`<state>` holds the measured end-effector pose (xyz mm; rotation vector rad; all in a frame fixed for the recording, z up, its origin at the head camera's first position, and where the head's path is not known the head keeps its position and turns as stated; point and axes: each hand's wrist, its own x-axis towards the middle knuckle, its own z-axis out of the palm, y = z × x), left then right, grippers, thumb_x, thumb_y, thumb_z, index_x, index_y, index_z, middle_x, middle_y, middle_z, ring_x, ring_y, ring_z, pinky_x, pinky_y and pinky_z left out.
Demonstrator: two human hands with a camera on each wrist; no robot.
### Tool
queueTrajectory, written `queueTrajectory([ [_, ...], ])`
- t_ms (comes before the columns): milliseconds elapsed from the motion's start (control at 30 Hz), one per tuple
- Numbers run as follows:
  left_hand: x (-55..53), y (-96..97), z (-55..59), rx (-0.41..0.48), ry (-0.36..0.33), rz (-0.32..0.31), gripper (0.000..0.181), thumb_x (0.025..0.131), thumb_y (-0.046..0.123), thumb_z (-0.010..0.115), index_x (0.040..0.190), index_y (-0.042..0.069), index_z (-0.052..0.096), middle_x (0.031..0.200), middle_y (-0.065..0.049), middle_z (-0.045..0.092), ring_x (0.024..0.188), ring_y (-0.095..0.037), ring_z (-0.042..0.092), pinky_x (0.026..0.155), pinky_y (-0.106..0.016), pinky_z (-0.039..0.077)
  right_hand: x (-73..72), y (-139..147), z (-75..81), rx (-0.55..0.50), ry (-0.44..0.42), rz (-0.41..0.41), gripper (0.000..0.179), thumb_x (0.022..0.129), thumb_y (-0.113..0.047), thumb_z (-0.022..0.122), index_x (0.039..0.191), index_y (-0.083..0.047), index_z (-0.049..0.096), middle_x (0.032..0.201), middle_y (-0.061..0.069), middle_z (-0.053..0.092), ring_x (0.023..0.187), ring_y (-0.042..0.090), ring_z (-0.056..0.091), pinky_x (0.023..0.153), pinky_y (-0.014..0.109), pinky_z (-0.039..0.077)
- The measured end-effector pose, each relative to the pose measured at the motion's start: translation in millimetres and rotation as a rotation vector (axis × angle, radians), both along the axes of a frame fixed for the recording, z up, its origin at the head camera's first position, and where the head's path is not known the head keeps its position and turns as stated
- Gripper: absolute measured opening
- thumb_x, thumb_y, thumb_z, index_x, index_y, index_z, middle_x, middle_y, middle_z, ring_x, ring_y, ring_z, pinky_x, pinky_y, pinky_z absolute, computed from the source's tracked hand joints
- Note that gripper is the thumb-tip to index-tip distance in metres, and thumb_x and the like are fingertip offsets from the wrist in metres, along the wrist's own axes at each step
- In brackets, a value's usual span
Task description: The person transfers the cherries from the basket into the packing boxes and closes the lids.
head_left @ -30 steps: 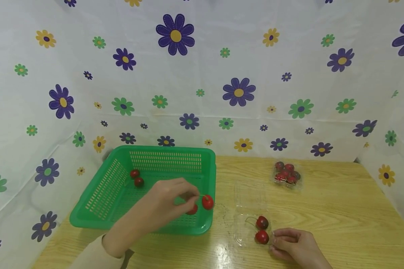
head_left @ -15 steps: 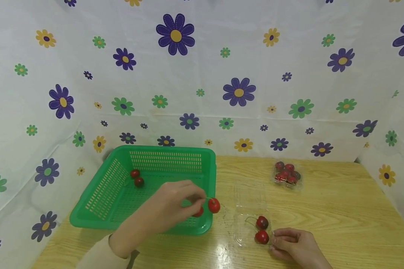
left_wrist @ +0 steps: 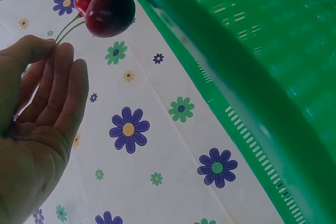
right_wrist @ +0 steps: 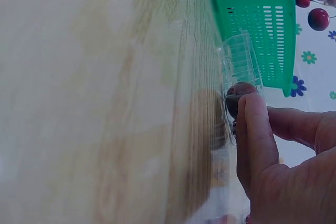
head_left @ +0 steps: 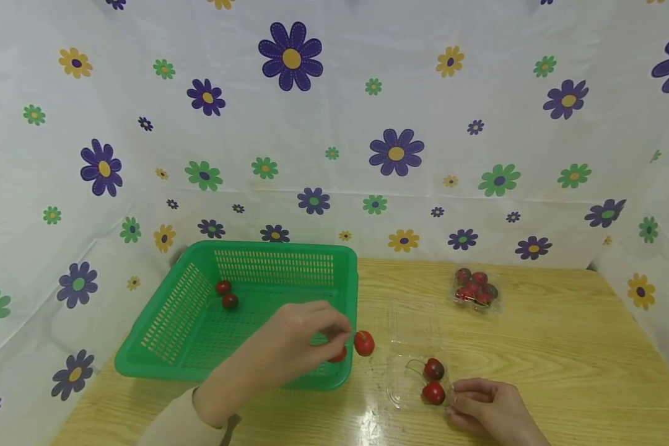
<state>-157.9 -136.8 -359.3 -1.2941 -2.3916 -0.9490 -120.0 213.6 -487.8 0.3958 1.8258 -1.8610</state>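
My left hand [head_left: 298, 337] pinches the thin green stems of two red cherries [left_wrist: 110, 14]. In the head view they hang near the right rim of the green basket [head_left: 273, 249], one partly behind my fingers. Right of the basket lies an open clear plastic clamshell box [head_left: 398, 387], its lid folded back. Two cherries [head_left: 433, 381] sit in its near half, one with a stem showing. My right hand [head_left: 493, 409] grips the box's right edge between thumb and fingers. In the right wrist view my fingers partly hide the box and a dark cherry [right_wrist: 239, 98].
Two more cherries [head_left: 227, 296] lie at the left inside the basket. A clear box filled with several cherries [head_left: 474, 288] stands farther back on the wooden table [head_left: 563, 347]. A flower-print cloth [head_left: 334, 111] hangs behind and at both sides.
My left hand has moved right and slightly nearer, carrying the pair of cherries past the basket's right rim toward the open box. My right hand and the box have stayed still.
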Motion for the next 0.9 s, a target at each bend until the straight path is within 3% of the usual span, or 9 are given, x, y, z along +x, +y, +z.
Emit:
queueTrajectory([
  [600, 1.3, 16.6, -2.9, 0.011, 0.023, -0.076, 0.013, 0.087, -0.001, 0.075, 0.097, 0.007, 0.073, 0.088, 0.001, 0.073, 0.079, -0.001, 0.068, 0.073, -0.008, 0.054, 0.3, -1.2, 0.0, 0.005, -0.001, 0.002, 0.042, 0.094, -0.004, 0.071, 0.127, 0.016, 0.055, 0.096, 0.01, 0.075, 0.084, 0.02, 0.077, 0.079, 0.03, 0.064],
  [900, 2.0, 23.3, -3.2, -0.003, 0.033, -0.078, 0.012, 0.089, 0.0, 0.073, 0.096, 0.009, 0.074, 0.087, 0.003, 0.072, 0.078, 0.001, 0.067, 0.073, -0.005, 0.051, -0.2, -1.7, 0.8, 0.016, -0.005, 0.005, 0.041, 0.095, -0.004, 0.07, 0.128, 0.015, 0.055, 0.097, 0.01, 0.075, 0.084, 0.019, 0.077, 0.08, 0.029, 0.063],
])
